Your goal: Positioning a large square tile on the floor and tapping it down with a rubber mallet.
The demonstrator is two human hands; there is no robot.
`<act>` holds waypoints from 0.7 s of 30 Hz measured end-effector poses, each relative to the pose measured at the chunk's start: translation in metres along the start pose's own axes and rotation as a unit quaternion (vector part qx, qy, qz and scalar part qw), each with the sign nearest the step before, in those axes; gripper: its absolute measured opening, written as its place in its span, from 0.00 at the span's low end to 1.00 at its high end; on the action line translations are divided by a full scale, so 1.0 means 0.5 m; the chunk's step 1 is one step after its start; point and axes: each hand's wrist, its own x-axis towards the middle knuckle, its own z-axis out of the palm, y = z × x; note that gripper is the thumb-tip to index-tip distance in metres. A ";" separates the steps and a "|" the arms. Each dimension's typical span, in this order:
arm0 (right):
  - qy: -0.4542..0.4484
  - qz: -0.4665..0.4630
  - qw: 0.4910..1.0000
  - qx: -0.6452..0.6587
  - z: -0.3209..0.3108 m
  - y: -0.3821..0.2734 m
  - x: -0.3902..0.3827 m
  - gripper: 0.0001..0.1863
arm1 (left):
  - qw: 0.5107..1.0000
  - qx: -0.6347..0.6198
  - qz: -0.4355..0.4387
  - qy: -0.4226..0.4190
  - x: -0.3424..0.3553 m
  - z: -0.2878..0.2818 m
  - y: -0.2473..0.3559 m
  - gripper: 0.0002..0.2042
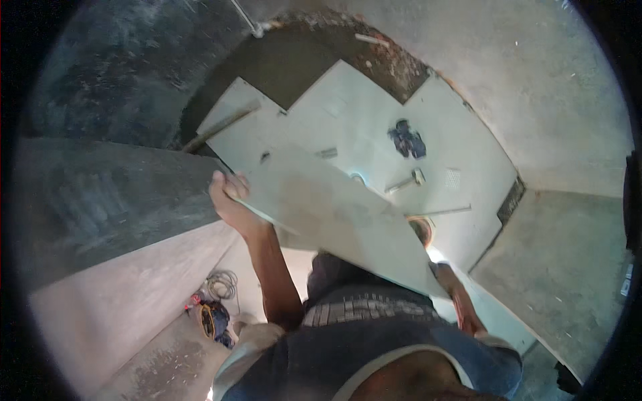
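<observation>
Holding large flat rectangular pale-grey tile [334,207] up off floor, in front of dark printed shirt [374,341], long sides running slantwise; prob. gripped at opp. ends b/c too wide & heavy for one hand. Bare left hand [229,195] pinching left end, fingers curled round edge; bare right hand [451,279] closed on near right corner, fingers mostly hidden, so can't tell how far wrapped. Beyond, pale smooth tiled floor [344,100] w/ zigzag edge against dark grey damp-looking mortar bed [267,63], zigzag prob. from diagonal layout. Lying on floor, apart from hands: short-handled hammer-like tool [406,181], crumpled dark-blue bundle [406,139] & thin straight rod [445,210], prob. placed there for easy reach. Farther left, long narrow brownish strip [227,123] laid across floor, reason unclear. Behind left forearm, coiled grey cable [222,285] next to yellow-and-dark bag-like item [212,321], prob. parked aside to clear footing.
</observation>
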 end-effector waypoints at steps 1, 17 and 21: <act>-0.081 0.156 0.970 0.170 -0.065 -0.105 -0.011 0.31 | 1.000 0.003 0.020 -0.002 -0.003 0.004 0.016 0.18; -0.064 -0.047 0.995 0.061 -0.398 -0.430 0.479 0.29 | 0.973 -0.079 0.145 0.160 0.293 0.102 0.036 0.19; -0.110 -0.066 0.991 0.026 -0.411 -0.566 0.631 0.31 | 0.949 -0.062 0.174 0.254 0.456 0.067 0.020 0.20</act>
